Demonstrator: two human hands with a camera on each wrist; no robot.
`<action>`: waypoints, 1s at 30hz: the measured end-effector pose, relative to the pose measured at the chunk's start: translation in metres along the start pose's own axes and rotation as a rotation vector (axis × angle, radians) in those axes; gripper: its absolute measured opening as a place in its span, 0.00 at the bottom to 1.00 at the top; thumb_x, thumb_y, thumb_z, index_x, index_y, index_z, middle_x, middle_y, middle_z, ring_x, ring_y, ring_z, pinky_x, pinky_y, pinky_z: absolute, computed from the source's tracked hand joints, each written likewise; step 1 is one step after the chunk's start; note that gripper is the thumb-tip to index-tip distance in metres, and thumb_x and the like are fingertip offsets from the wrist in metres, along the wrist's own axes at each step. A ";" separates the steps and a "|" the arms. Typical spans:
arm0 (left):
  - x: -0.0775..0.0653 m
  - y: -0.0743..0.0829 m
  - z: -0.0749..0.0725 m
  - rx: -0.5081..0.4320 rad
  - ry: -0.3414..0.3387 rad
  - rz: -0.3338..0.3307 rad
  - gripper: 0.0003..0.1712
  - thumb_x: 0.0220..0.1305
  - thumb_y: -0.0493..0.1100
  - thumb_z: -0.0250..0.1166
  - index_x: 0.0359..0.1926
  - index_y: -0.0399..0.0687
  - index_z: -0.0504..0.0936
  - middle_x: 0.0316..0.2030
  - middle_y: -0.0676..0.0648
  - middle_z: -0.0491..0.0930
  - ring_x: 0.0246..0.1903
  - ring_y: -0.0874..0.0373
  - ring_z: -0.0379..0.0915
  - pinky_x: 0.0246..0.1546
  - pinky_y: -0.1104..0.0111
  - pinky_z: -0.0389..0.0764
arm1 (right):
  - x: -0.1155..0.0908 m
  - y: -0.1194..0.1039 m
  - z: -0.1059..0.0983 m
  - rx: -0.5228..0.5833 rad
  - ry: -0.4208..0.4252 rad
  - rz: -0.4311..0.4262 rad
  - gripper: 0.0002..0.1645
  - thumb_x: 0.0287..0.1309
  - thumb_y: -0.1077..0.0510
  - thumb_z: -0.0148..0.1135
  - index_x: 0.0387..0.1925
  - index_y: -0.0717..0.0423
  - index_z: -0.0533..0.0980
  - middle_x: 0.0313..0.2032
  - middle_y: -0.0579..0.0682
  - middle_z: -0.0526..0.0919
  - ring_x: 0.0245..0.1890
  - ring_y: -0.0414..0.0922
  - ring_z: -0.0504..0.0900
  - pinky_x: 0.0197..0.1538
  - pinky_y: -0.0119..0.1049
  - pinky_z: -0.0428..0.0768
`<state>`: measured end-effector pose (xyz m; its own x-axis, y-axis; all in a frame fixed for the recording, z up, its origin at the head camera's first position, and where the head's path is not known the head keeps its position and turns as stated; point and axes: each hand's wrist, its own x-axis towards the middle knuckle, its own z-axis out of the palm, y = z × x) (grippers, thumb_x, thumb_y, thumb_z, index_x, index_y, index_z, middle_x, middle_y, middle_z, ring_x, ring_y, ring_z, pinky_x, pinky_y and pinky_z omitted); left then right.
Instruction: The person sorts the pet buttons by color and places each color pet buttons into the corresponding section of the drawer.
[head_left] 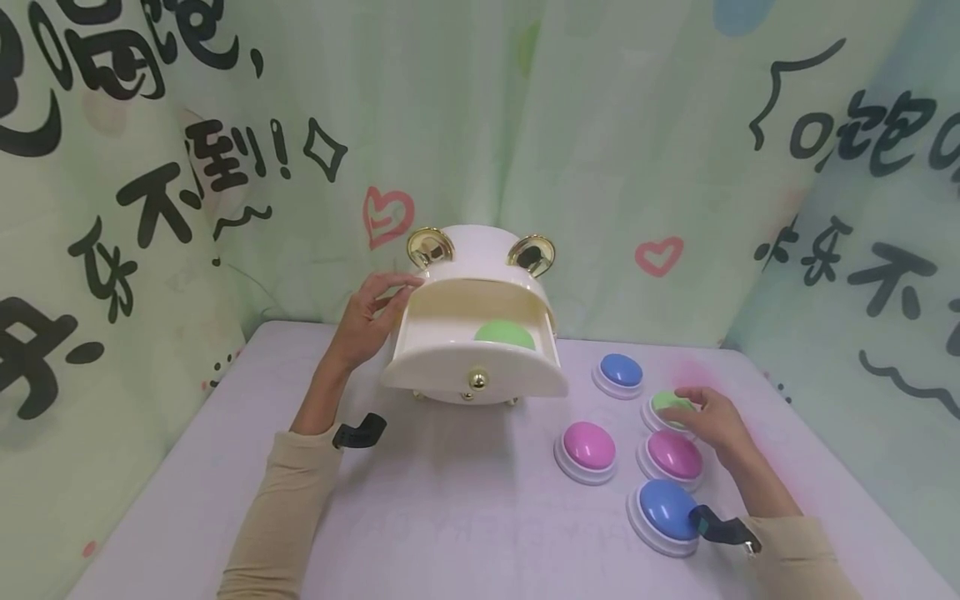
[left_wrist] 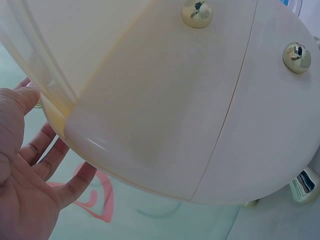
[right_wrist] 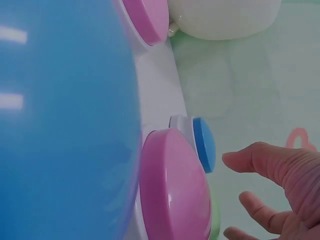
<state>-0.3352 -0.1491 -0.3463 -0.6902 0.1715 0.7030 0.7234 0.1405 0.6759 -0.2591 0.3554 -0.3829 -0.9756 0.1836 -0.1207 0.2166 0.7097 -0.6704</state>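
Note:
A white drawer box (head_left: 491,250) with gold ear-like discs stands at the back of the table. Its upper drawer (head_left: 442,371) is pulled out, and a green dome (head_left: 505,333) shows inside. My left hand (head_left: 369,321) steadies the box's upper left side, fingertips along its edge. In the left wrist view, the thumb and spread fingers of that hand (left_wrist: 37,170) lie at the curved rim. Over at the right, my right hand (head_left: 712,417) hovers on a green button (head_left: 667,402) with a white base, thumb and fingers apart. The right wrist view shows its fingers (right_wrist: 270,212) loosely bent, holding nothing.
Around the right hand stand a blue button (head_left: 621,370), a pink button (head_left: 588,446), another pink button (head_left: 677,455) and a nearer blue button (head_left: 667,510). A printed curtain (head_left: 465,125) hangs behind the table (head_left: 442,517).

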 end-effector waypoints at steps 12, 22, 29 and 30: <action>0.000 0.002 0.000 0.011 0.004 -0.015 0.13 0.76 0.35 0.58 0.56 0.38 0.82 0.56 0.40 0.79 0.61 0.57 0.69 0.61 0.45 0.75 | 0.010 0.005 -0.001 0.049 -0.034 0.039 0.46 0.67 0.48 0.64 0.73 0.72 0.57 0.71 0.77 0.56 0.70 0.73 0.56 0.69 0.73 0.58; -0.001 0.001 0.001 0.011 0.002 -0.019 0.13 0.76 0.35 0.58 0.56 0.38 0.82 0.56 0.40 0.78 0.61 0.57 0.69 0.61 0.45 0.75 | 0.020 0.012 -0.001 0.138 -0.074 0.075 0.48 0.66 0.50 0.65 0.74 0.73 0.54 0.73 0.76 0.52 0.72 0.73 0.51 0.72 0.73 0.52; 0.000 0.002 0.000 0.015 0.003 -0.023 0.13 0.76 0.35 0.58 0.56 0.38 0.83 0.55 0.40 0.79 0.60 0.57 0.69 0.60 0.45 0.76 | 0.023 0.012 0.000 0.099 -0.089 0.051 0.48 0.66 0.51 0.65 0.73 0.75 0.54 0.72 0.77 0.54 0.71 0.72 0.53 0.72 0.71 0.54; 0.000 0.002 0.000 0.017 0.004 -0.021 0.13 0.75 0.34 0.58 0.56 0.38 0.83 0.55 0.40 0.79 0.60 0.57 0.69 0.60 0.45 0.76 | 0.023 0.013 0.000 0.091 -0.088 0.050 0.48 0.65 0.51 0.65 0.73 0.75 0.54 0.72 0.77 0.54 0.71 0.73 0.53 0.72 0.71 0.54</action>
<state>-0.3338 -0.1487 -0.3452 -0.7051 0.1648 0.6897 0.7091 0.1602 0.6866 -0.2790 0.3689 -0.3940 -0.9639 0.1542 -0.2172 0.2651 0.6355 -0.7252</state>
